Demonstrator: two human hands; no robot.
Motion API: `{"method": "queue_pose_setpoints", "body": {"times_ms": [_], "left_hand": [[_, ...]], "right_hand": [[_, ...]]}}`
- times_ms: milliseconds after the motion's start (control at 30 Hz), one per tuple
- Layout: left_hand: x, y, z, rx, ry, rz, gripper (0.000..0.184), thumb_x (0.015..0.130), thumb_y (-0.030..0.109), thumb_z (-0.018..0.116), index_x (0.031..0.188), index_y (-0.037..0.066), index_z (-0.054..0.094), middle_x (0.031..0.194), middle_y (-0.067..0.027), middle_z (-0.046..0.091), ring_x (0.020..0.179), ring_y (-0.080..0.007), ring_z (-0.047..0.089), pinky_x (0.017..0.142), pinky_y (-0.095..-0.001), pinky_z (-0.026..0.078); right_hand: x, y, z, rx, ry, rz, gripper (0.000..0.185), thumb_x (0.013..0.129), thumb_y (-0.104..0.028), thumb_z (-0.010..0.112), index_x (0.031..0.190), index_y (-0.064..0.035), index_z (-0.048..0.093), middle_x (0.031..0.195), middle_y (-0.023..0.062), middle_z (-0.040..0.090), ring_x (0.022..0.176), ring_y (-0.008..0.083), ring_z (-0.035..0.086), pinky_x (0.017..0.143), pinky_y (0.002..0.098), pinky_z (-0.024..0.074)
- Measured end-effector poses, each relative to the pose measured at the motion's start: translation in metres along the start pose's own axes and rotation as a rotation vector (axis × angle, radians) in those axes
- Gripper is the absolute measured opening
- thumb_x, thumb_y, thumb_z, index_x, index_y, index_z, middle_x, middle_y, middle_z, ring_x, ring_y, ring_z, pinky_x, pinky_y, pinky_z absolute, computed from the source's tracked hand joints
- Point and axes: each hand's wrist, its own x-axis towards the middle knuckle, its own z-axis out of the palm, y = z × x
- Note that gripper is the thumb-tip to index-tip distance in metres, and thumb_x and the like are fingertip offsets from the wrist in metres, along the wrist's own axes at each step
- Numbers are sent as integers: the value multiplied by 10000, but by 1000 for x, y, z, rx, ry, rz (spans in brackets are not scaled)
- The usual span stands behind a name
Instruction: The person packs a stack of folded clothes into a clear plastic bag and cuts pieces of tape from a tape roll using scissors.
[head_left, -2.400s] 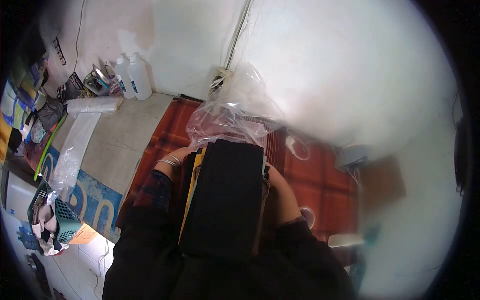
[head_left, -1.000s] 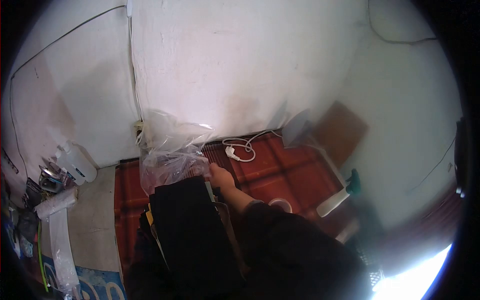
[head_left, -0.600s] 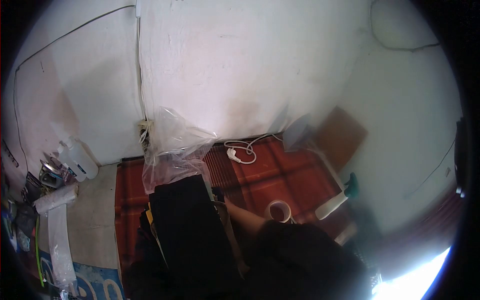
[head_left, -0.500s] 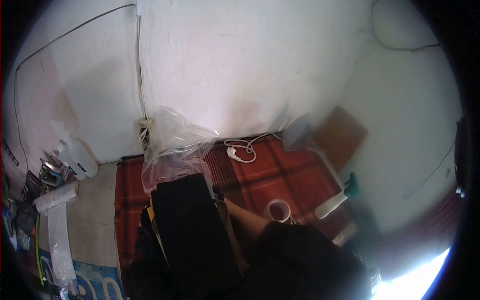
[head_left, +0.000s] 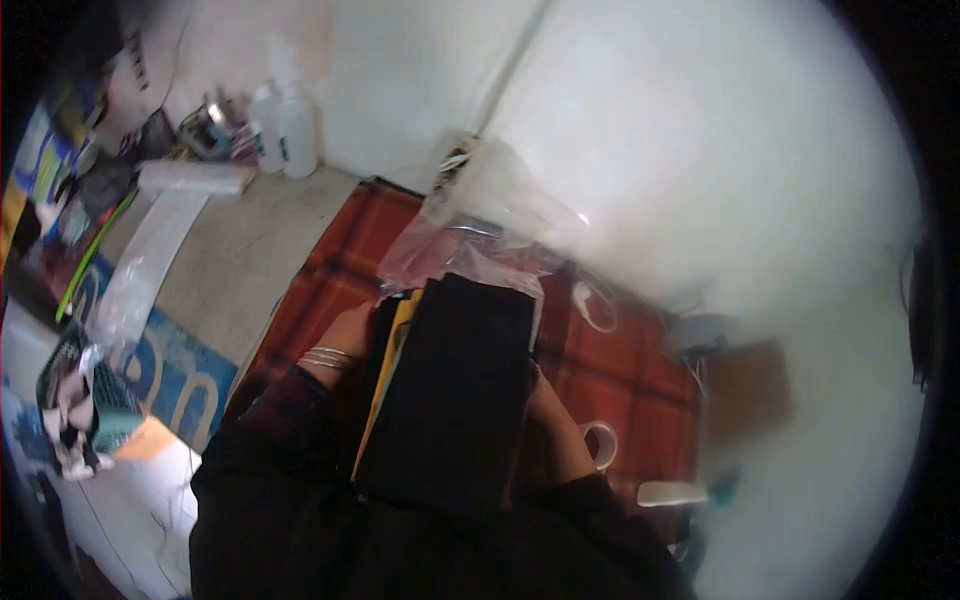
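Note:
A stack of folded cloth (head_left: pixel 455 390), with a black piece on top and yellow and pale edges showing at its left, is held in front of my body. My left hand (head_left: pixel 352 328), bangles at the wrist, grips the left side; its fingertips are hidden by the stack. On the opposite side my right hand (head_left: pixel 540 392) holds the edge, mostly covered by the black cloth. A clear plastic bag (head_left: pixel 440 240) lies just beyond the far end of the stack, its near part partly hidden by it.
A red checked cover (head_left: pixel 330 255) lies under everything. A tape roll (head_left: pixel 600 445), spray bottle (head_left: pixel 672 493) and white cord (head_left: pixel 598 310) are to the right. White bottles (head_left: pixel 297 135) and a plastic roll (head_left: pixel 195 177) are at the back left, a brown board (head_left: pixel 750 390) by the wall.
My view has swung left, so the stack and bag appear further right. My left hand, hidden before, now shows at the stack's left side.

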Motion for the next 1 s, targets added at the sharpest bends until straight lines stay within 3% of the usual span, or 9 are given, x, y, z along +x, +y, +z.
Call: {"method": "queue_pose_setpoints", "body": {"times_ms": [67,133,233,467,600,700,867,967,1000], "left_hand": [[-13,25,-6,-152,180,39,317,878,282,511,1045,50,649,1008,-225,643,959,-348,618,844,-391,460],[-22,60,-33,-280,-138,-144,306,902,274,493,1030,57,665,987,-119,669,907,-224,622,815,-346,460],[8,25,-26,-674,-301,-381,308,904,283,512,1045,54,662,988,-28,655,908,-133,572,800,-305,448],[-7,40,-19,-1114,-286,-418,354,889,298,548,1109,32,630,1076,-61,648,976,-151,581,840,-301,452],[-10,44,-11,-1021,-274,-459,368,877,287,575,1149,41,609,1097,-102,646,998,-199,598,867,-322,454],[1,7,-3,-550,-306,15,373,872,269,577,1169,43,591,1055,-136,660,994,-238,608,853,-340,463],[-23,63,-55,256,-488,-58,304,858,168,539,1119,28,608,1000,-154,671,917,-258,625,816,-378,475],[-18,24,-35,-132,-404,-59,287,898,157,489,1137,47,604,1072,-179,646,986,-295,618,851,-370,456],[-16,8,-23,-127,-404,-54,287,898,157,489,1137,47,604,1072,-179,646,986,-295,618,851,-370,456]], "right_hand": [[-1,-9,6,20,-18,5,468,882,-54,551,1325,-77,405,1121,87,558,1006,218,551,875,327,446],[5,-8,7,91,-9,18,460,880,-58,554,1317,-72,412,1123,88,560,1007,217,552,876,326,445],[19,-2,8,212,7,36,449,877,-63,559,1305,-64,422,1126,89,563,1008,214,553,876,325,445],[20,-3,8,278,31,57,424,872,-76,570,1277,-45,447,1133,91,571,1012,208,555,877,322,443],[23,-2,9,328,38,61,412,869,-83,576,1261,-34,461,1137,92,576,1013,204,557,877,321,442],[27,0,11,378,39,50,403,866,-88,580,1249,-26,471,1140,93,579,1015,201,558,877,320,442],[20,-1,4,464,75,20,389,862,-97,588,1229,-13,489,1145,95,585,1017,197,559,878,318,440],[-8,-37,5,-166,251,-33,336,872,-135,582,1179,-7,534,1113,85,608,996,200,577,863,322,454],[-18,-52,10,-163,255,-38,336,872,-135,582,1179,-7,534,1113,85,608,996,200,577,863,322,454]]}}
